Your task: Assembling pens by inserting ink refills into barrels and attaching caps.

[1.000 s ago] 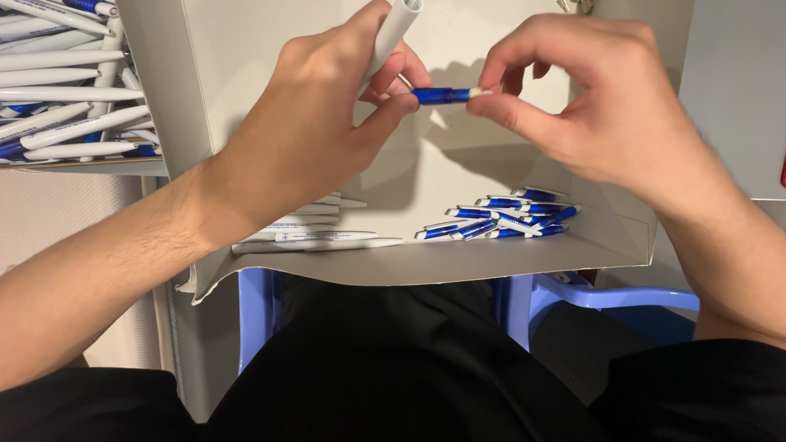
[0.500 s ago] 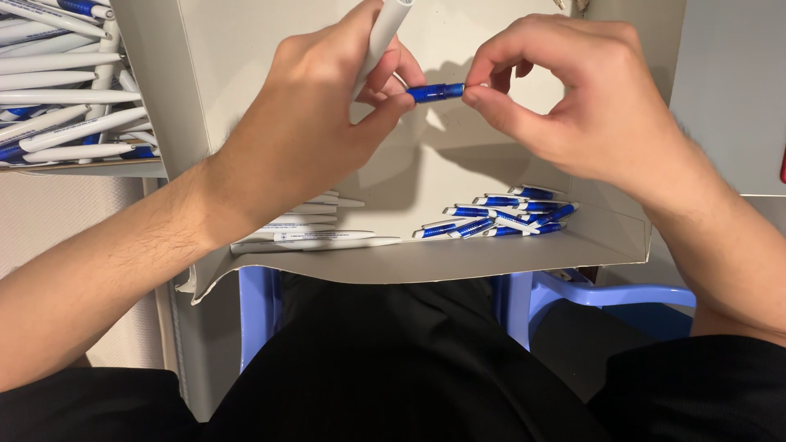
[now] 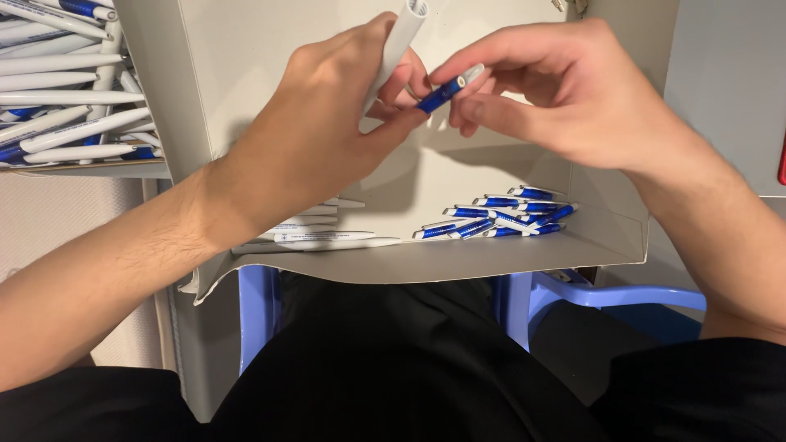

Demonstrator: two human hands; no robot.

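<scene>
near the top centre of the frame a white pen barrel point(image 3: 395, 51) is being pinched in the left hand point(image 3: 327, 131), while a small blue pen tip piece point(image 3: 446, 90) is being gripped between the right hand point(image 3: 573, 98) fingertips. both parts are judged light, rigid, slippery plastic, best taken by their sides.

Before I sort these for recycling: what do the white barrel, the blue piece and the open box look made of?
White pen barrel: apparently smooth matte plastic, hollow at its end. Blue pen piece: glossy, probably plastic, possibly metallic-coated; white tip. Open box: grey-white cardboard, judging by its thin folded walls and a torn corner.
</scene>
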